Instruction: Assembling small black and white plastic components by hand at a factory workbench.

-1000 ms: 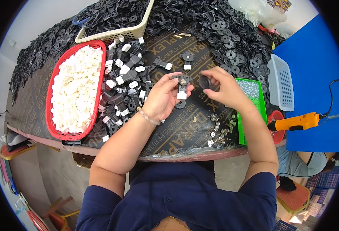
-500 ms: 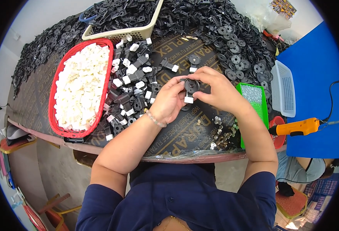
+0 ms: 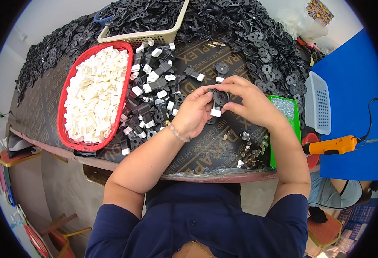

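Between my hands is a black plastic part with a round disc point(image 3: 220, 97) and a white end cap point(image 3: 215, 112) toward me. My left hand point(image 3: 194, 114) grips its left side with thumb and fingers. From the right, my right hand point(image 3: 252, 102) pinches the disc between thumb and forefinger. Just beyond lies a similar disc part point(image 3: 221, 69) on the dark table. A black piece with a white cap point(image 3: 194, 73) rests to its left. Many more capped black pieces point(image 3: 156, 90) are heaped left of my hands.
A red basket point(image 3: 62, 107) holds white caps; a beige basket point(image 3: 144, 39) of black parts stands behind. Small round metal bits point(image 3: 253, 150) lie near a green tray point(image 3: 273, 161) of tiny silver pieces. An orange electric screwdriver point(image 3: 337, 145) hangs above a red bowl point(image 3: 312, 160).
The whole view has shifted slightly, with the table's things sitting a little further right. Both hands keep hold of the same disc part, its grip nearly unchanged.
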A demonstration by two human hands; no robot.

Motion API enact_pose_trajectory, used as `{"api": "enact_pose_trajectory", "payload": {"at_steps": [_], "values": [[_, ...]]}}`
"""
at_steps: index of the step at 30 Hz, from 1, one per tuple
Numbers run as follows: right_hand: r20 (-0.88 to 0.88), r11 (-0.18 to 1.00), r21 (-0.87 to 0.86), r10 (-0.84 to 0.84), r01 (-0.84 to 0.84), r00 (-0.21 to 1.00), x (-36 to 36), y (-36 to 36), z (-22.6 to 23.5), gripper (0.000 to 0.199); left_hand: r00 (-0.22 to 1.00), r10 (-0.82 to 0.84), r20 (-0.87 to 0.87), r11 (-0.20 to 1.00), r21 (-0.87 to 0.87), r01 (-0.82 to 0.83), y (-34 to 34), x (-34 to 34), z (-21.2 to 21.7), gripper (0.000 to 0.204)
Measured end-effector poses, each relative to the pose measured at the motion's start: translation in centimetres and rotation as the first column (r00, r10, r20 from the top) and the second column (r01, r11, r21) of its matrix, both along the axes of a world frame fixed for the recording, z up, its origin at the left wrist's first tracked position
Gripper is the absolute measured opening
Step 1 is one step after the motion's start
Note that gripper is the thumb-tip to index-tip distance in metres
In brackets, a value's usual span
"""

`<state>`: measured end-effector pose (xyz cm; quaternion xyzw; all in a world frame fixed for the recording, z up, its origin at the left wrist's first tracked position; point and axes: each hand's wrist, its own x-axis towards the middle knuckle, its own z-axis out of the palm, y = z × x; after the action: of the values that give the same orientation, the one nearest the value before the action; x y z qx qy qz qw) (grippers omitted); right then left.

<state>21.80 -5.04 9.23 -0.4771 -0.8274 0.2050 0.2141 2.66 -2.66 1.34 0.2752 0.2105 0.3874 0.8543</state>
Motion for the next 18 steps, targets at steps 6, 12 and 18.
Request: {"api": "enact_pose_trajectory", "payload": {"at_steps": [6, 12, 18], "values": [[-0.002, 1.000, -0.010, -0.023, 0.023, 1.000, -0.4, -0.4, 0.2, 0.053, 0.999, 0.033, -0.020, 0.999, 0.014, -0.033, -0.1, 0.1, 0.1, 0.028], [0.007, 1.000, -0.008, -0.023, 0.023, 1.000, -0.4, -0.1, 0.2, 0.049, 1.000, 0.012, -0.010, 1.000, 0.018, -0.012, -0.5, 0.2, -0.3, 0.035], [0.114, 0.904, 0.042, -0.427, 0.425, 0.897, 5.8, 4.4, -2.5, 0.050, 0.999, 0.035, -0.032, 0.999, -0.038, -0.036, -0.7, 0.2, 0.6, 0.059]]}}
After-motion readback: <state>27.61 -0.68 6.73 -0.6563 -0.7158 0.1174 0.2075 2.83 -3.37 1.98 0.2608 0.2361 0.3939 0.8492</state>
